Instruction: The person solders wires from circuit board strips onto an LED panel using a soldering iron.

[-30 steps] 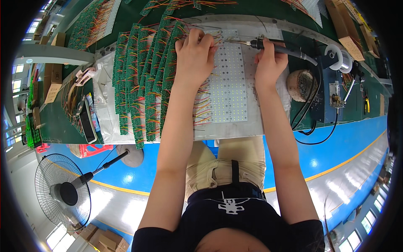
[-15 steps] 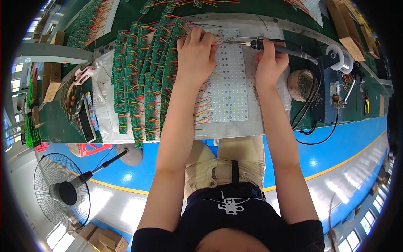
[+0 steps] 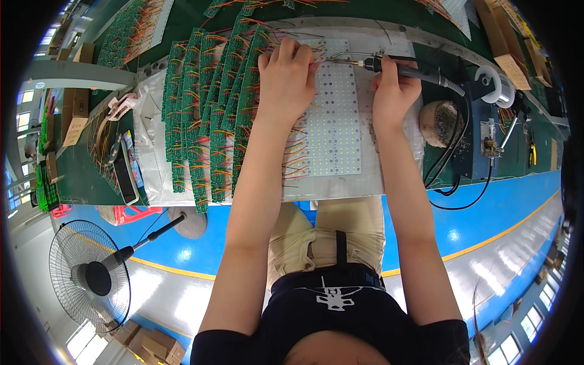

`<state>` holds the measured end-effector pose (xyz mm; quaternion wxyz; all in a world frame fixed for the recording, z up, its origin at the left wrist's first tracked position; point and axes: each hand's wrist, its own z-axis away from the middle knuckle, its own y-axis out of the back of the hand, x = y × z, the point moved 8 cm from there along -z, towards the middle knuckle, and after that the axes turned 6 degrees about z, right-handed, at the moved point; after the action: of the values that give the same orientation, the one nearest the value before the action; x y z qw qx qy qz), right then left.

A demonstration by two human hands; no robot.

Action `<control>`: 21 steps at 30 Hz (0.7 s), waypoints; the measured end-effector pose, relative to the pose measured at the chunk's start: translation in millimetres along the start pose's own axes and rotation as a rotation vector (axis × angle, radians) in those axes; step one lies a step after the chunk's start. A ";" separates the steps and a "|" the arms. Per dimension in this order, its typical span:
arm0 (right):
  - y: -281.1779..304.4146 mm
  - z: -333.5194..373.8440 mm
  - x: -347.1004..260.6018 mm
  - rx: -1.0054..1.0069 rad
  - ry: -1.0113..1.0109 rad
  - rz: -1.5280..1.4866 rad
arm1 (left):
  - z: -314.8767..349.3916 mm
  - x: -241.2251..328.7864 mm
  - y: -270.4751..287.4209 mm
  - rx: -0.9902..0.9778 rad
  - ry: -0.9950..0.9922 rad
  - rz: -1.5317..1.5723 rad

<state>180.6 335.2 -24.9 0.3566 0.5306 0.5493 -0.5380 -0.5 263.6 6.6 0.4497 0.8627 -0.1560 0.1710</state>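
Note:
My right hand (image 3: 396, 88) is closed around the dark handle of a soldering iron (image 3: 420, 73), which has a thin metal feed tube along its tip. The iron's tip points left, over the upper part of a white LED board (image 3: 333, 131) with rows of small dots. At the board's upper left edge my left hand (image 3: 287, 79) is closed, its fingertips pinched near thin red wires; what exactly they hold is hidden. Left of that hand lie several green circuit board strips (image 3: 210, 115), overlapping, with red and yellow wires sticking out along their sides.
A solder spool (image 3: 494, 85) on a stand and a round stone-like pot (image 3: 439, 123) are at the right, with black cables (image 3: 449, 164) nearby. A phone (image 3: 126, 176) lies at the left table edge. Cardboard boxes (image 3: 500, 45) stand far right; a fan (image 3: 91, 277) is lower left.
Both hands have stayed nearly in place, with the iron still at the board's upper part. The whole view has shifted very slightly.

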 end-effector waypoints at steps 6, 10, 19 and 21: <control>-0.1 0.4 1.1 -0.027 -0.058 -0.040 | -0.2 0.1 -0.4 0.006 -0.003 -0.005; 4.4 -2.2 1.3 0.058 -0.065 -0.152 | -0.8 -0.4 -0.2 0.000 0.005 0.000; 2.5 -5.7 5.1 0.061 -0.158 -0.193 | -5.4 9.4 23.4 0.076 -0.049 -0.070; 4.4 -5.6 7.5 0.071 -0.163 -0.152 | -4.8 20.2 43.8 0.152 -0.104 -0.122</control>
<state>184.5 341.4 -32.1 0.3392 0.4543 0.5377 -0.6241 -1.7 241.3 49.6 0.3836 0.9100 -0.1128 0.1095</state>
